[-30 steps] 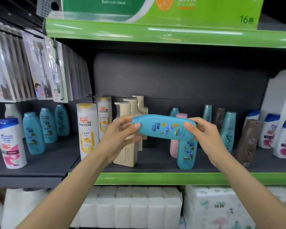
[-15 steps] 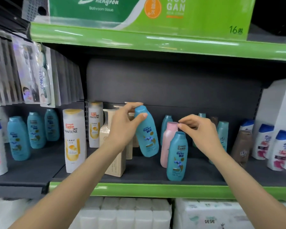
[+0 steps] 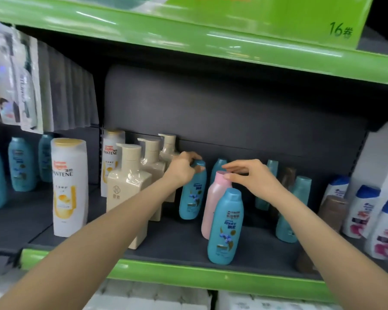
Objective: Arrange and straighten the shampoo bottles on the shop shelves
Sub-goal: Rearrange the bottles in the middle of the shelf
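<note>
The left hand (image 3: 184, 167) grips the cap of a smooth, rounded teal shampoo bottle (image 3: 193, 193) standing upright on the dark shelf (image 3: 177, 245). Just right of it, the right hand (image 3: 253, 177) hovers with loosely bent fingers at the top of a glossy pink bottle (image 3: 213, 202); whether it touches is unclear. Below that hand stands another teal bottle (image 3: 225, 227). Left of the left hand are boxy beige pump bottles (image 3: 130, 186).
</note>
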A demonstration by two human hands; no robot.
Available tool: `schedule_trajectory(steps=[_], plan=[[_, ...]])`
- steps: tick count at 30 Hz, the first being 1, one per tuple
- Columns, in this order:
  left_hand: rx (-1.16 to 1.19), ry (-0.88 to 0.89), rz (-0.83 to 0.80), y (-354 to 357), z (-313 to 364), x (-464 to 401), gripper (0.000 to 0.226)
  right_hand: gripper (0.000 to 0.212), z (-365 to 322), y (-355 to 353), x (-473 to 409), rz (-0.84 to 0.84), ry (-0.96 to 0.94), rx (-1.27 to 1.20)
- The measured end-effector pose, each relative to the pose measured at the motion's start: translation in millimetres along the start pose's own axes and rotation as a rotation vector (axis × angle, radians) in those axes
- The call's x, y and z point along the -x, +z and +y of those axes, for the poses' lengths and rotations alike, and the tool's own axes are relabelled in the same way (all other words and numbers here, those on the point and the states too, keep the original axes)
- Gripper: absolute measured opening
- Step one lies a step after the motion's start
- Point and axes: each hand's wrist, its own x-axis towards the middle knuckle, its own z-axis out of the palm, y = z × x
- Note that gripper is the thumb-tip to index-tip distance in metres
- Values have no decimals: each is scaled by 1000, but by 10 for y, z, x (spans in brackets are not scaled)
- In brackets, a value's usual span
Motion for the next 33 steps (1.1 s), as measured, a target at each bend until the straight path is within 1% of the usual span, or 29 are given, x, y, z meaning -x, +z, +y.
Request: schedule_trajectory(steps=[2,6,10,12,15,17,20,22,33], plan=[[20,-38,-51,99,-53,-91,35,20,31,5,-21,-15,-24,5],[56,-87,-105,234,-128,-158,36,21,83,7,-13,7,-60,-20],[97,-114,-165,216,-126,-144,54,26,114,43,-13,24,-85,-57],[121,-150,-207,177,-160,-116,58,27,107,49,-6,28,-84,-73],[13,-212,-278,165,-250,-38,60,31,90,61,12,31,-91,-86],[3,-219,-272,197,-306,-6,54,31,86,66,11,33,-92,-81],[68,-195,-213,255,-358,4,43,27,97,72,1,33,-91,-85],[92,-176,-202,298,-384,-2,40,27,113,80,2,37,-94,-88],[82,-143,-201,483,-347,-67,37,29,205,124,-23,62,-92,-106]])
